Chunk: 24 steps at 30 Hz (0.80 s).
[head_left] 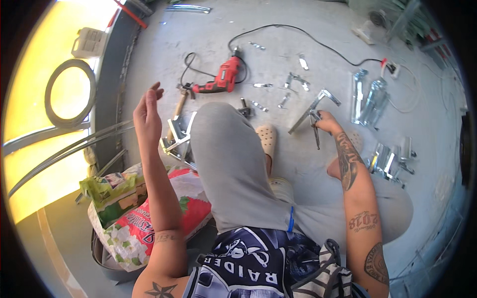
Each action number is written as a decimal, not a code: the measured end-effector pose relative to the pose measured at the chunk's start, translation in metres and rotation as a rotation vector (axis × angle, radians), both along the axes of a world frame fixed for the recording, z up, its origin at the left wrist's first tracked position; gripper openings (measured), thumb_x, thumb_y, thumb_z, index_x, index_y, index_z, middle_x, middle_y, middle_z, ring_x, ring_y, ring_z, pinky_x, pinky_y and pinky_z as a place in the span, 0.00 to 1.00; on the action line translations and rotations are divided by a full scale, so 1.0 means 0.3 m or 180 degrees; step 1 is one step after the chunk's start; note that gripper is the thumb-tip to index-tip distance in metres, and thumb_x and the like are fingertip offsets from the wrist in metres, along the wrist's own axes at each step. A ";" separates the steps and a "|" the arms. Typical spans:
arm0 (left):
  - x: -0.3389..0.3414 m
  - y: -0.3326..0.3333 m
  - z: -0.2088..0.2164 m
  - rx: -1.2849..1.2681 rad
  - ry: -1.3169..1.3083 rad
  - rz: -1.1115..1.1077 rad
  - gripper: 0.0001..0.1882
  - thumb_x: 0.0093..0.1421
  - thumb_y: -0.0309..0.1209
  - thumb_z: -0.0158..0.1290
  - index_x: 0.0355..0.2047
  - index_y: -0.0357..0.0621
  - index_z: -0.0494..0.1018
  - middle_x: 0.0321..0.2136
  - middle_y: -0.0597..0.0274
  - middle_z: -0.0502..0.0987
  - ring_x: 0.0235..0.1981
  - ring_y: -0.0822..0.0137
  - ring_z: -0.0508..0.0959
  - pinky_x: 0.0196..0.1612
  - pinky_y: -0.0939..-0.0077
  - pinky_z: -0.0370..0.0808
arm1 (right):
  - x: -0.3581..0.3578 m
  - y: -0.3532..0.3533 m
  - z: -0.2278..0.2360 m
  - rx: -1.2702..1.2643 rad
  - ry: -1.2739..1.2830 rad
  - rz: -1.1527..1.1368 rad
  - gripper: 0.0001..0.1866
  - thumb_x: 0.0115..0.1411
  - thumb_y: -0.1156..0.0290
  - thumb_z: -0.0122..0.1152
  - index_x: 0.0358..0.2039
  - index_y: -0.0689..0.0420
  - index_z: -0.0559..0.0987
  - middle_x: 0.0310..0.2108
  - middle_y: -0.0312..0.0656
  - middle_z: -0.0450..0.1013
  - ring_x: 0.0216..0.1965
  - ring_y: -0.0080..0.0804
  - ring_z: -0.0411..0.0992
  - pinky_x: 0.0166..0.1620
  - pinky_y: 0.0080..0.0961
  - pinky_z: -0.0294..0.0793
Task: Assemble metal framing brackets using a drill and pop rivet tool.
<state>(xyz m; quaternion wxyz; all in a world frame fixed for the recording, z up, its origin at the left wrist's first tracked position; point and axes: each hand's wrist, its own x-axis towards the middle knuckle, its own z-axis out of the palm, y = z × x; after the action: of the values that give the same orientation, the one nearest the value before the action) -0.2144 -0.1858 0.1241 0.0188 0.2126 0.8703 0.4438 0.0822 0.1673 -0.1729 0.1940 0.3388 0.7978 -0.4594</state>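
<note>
My right hand (328,122) is closed around the lower part of a metal bar clamp (305,115), beside its thin screw spindle. The clamp's long bar slants up to the right, and its fixed jaw points to the right, above the floor. My left hand (148,110) is raised left of my knee, fingers stretched upward, with nothing seen in it. Nearest to it on the floor lie a red and black corded drill (228,75) and a wooden handle (178,108). Shiny metal pieces (185,139) lie below that handle, partly hidden by my knee.
Small metal brackets (284,101) are scattered ahead. Long metal profiles (358,97) and a pile of short ones (385,160) lie at the right. The drill's black cable (318,38) runs to a power strip (391,68). Printed bags (134,223) fill a grey container (107,268) at lower left.
</note>
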 end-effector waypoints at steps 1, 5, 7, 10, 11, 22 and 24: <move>-0.027 -0.009 -0.028 -0.0205 -0.0210 -0.0046 0.22 0.72 0.39 0.43 0.50 0.31 0.74 0.40 0.52 0.81 0.45 0.68 0.77 0.53 0.72 0.70 | 0.005 0.002 -0.010 -0.0158 -0.0058 -0.0073 0.19 0.46 0.69 0.70 0.40 0.60 0.79 0.34 0.50 0.78 0.36 0.42 0.76 0.42 0.31 0.74; -0.104 0.054 -0.291 -0.1024 -0.0760 -0.0668 0.18 0.66 0.36 0.51 0.48 0.33 0.76 0.36 0.53 0.81 0.39 0.70 0.78 0.45 0.74 0.73 | 0.041 0.020 -0.066 0.0033 0.0381 -0.0142 0.18 0.47 0.74 0.64 0.41 0.58 0.80 0.29 0.49 0.77 0.31 0.42 0.75 0.40 0.32 0.73; -0.184 0.060 -0.546 -0.1387 -0.0681 -0.1121 0.26 0.58 0.40 0.60 0.53 0.38 0.72 0.40 0.47 0.79 0.44 0.57 0.79 0.48 0.65 0.73 | 0.042 0.019 -0.104 0.0254 0.0874 -0.0082 0.18 0.48 0.75 0.62 0.42 0.57 0.80 0.30 0.49 0.77 0.32 0.43 0.75 0.40 0.32 0.73; -0.273 0.018 -0.819 -0.2629 0.0488 -0.1695 0.48 0.46 0.43 0.69 0.64 0.49 0.59 0.55 0.45 0.69 0.58 0.44 0.68 0.56 0.52 0.68 | -0.018 -0.008 -0.080 0.0427 0.0593 0.0306 0.19 0.52 0.74 0.60 0.47 0.54 0.79 0.38 0.48 0.74 0.40 0.45 0.74 0.44 0.34 0.73; -0.254 0.095 -0.865 -0.2988 0.0413 -0.1813 0.57 0.41 0.43 0.71 0.69 0.53 0.50 0.61 0.47 0.61 0.62 0.44 0.62 0.59 0.47 0.65 | 0.019 0.008 -0.085 0.0755 0.0421 0.0440 0.20 0.54 0.74 0.60 0.49 0.53 0.79 0.40 0.47 0.73 0.43 0.44 0.73 0.46 0.35 0.72; -0.360 0.240 -1.094 -0.3261 0.0607 -0.1609 0.67 0.38 0.37 0.72 0.71 0.67 0.38 0.56 0.44 0.65 0.55 0.41 0.69 0.53 0.41 0.67 | 0.131 -0.005 -0.099 0.1011 0.0597 -0.0209 0.22 0.58 0.69 0.58 0.55 0.48 0.76 0.45 0.42 0.74 0.48 0.44 0.72 0.50 0.38 0.73; -0.366 0.258 -1.104 -0.2969 0.0577 -0.1682 0.64 0.40 0.34 0.69 0.71 0.66 0.38 0.55 0.46 0.66 0.52 0.42 0.72 0.51 0.43 0.69 | 0.134 -0.006 -0.108 0.1010 0.0734 -0.0360 0.21 0.58 0.69 0.58 0.54 0.47 0.77 0.45 0.42 0.74 0.47 0.44 0.72 0.50 0.38 0.73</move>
<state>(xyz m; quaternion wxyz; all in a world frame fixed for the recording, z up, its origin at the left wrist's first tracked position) -0.3241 -0.1084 -0.2072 0.1470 0.4306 0.8900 -0.0293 0.1225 0.1653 -0.2052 0.0194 0.3546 0.8568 -0.3738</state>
